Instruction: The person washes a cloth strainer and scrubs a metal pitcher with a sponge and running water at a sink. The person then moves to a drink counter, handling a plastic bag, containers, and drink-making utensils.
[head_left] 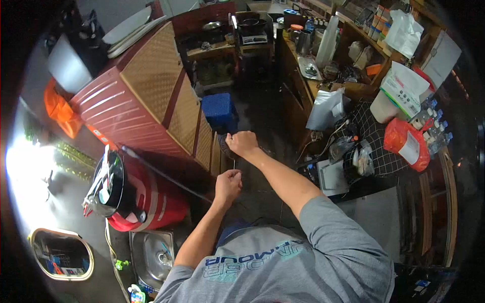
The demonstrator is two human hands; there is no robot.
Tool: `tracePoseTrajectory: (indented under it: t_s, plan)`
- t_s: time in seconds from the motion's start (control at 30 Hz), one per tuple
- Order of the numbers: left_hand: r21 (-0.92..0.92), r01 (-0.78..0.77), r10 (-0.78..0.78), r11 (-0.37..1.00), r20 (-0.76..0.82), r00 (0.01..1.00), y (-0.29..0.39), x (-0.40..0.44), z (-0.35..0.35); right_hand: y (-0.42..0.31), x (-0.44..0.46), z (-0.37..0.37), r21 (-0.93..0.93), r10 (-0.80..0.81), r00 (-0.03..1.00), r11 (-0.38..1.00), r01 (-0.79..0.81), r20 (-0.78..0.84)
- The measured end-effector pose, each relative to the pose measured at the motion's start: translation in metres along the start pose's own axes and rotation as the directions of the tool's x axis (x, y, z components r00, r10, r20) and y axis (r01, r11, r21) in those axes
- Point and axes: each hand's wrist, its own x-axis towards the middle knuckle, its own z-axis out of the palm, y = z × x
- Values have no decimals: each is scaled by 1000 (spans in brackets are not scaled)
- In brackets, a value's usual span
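Observation:
My right hand (pixel 243 144) is stretched forward over the dark floor, its fingers wrapped in a fist. Lower and nearer my body, my left hand (pixel 228 187) is closed too. A short stretch of a thin, pale rod (pixel 234 164) shows between the two fists, and both seem to grip it; its ends are hidden, so its kind cannot be made out. A blue bin (pixel 220 112) stands on the floor just beyond my right hand. Behind my left forearm passes a long dark pole or hose (pixel 166 175).
At the left are a red cabinet with woven panels (pixel 151 76), a red barrel (pixel 156 197) topped by a black bag, and a steel sink (pixel 151 252). A cluttered wooden counter (pixel 298 65) lines the right, near a red bag (pixel 406 145) and water bottles (pixel 435 129). A stove (pixel 252 30) stands at the far end.

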Motion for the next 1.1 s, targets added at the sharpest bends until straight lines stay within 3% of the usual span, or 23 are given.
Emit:
tracePoseTrajectory:
  t_s: [0.03, 0.07, 0.1, 0.13, 0.2, 0.27, 0.33, 0.47, 0.5, 0.53, 0.57, 0.63, 0.67, 0.7, 0.8, 0.83, 0.87, 0.9, 0.93, 0.97, 1.03, 1.07, 1.1]
  plan:
    - [5, -1, 1, 1000, 6, 1000, 2, 18, -3, 15, 4, -2, -1, 7, 1000, 1000, -7, -4]
    - [339, -151, 142, 929, 53, 988, 5, 37, -12, 28, 7, -1, -73, -14, 996, 997, 20, 92]
    - [621, -290, 257, 728, 145, 955, 13, 51, -16, 38, 13, -2, -141, -26, 982, 989, 53, 189]
    - [699, -321, 330, 639, 128, 935, 20, 63, -18, 47, 21, -2, -147, 38, 936, 989, 15, 349]
    - [902, -224, 332, 369, 97, 938, 44, 88, -17, 68, 38, -1, -143, 23, 895, 989, 45, 446]
    - [949, -192, 350, 250, 96, 932, 64, 125, -17, 88, 66, 3, -147, 39, 788, 987, 65, 615]
    - [911, -412, 686, -18, 312, 658, 76, 175, -22, 113, 98, 1, -151, 32, 768, 985, 84, 640]
    - [839, -531, 784, -117, 407, 469, 109, 289, -21, 169, 166, -6, -105, -4, 682, 987, 118, 731]
    - [838, -536, 785, -101, 398, 474, 119, 315, -20, 186, 180, -9, -61, -8, 623, 994, 91, 783]
    - [768, -639, 734, 50, 406, 545, 127, 337, -21, 200, 188, -16, 103, -147, 717, 989, 105, 681]
    - [676, -707, 670, 206, 430, 605, 132, 358, -23, 229, 194, -4, 104, -142, 708, 990, 96, 692]
    - [581, -747, 670, 324, 416, 615, 124, 405, -15, 259, 221, -5, 411, -352, 849, 894, 180, 394]
    - [446, -726, 625, 523, 378, 683, 125, 418, -2, 263, 232, -40, 493, -18, 799, 795, -352, 601]
    - [289, -660, 562, 694, 356, 747, 126, 432, 12, 281, 238, -43, 638, -25, 859, 680, -360, 511]
    - [201, -556, 443, 806, 419, 793, 128, 475, 55, 357, 253, -15, 677, 54, 814, 526, -515, 578]
    - [177, -506, 394, 844, 435, 809, 135, 492, 69, 375, 259, -5, 682, -85, 994, 732, 16, 67]
    - [189, -451, 321, 872, 474, 820, 142, 509, 80, 394, 267, 6, 377, -332, 851, 787, 488, -408]
    - [197, -444, 314, 874, 470, 825, 142, 530, 89, 407, 278, 7, 386, -328, 852, 784, 487, -408]
    - [186, -408, 280, 894, 478, 832, 140, 551, 99, 417, 288, 5, 903, 213, 977, 423, -82, -11]
    - [172, -375, 253, 911, 484, 838, 142, 573, 109, 430, 303, 1, 803, 372, 711, -292, -520, 596]
    - [138, -311, 224, 940, 438, 871, 153, 597, 118, 506, 325, 31, 681, 707, 484, 3, -732, 516]
    - [91, -270, 213, 959, 400, 891, 161, 612, 120, 530, 330, 33, 709, 748, 614, 291, -643, 250]
    - [101, -268, 206, 958, 407, 890, 165, 626, 120, 611, 332, 79, 394, 778, 628, 573, -718, 12]
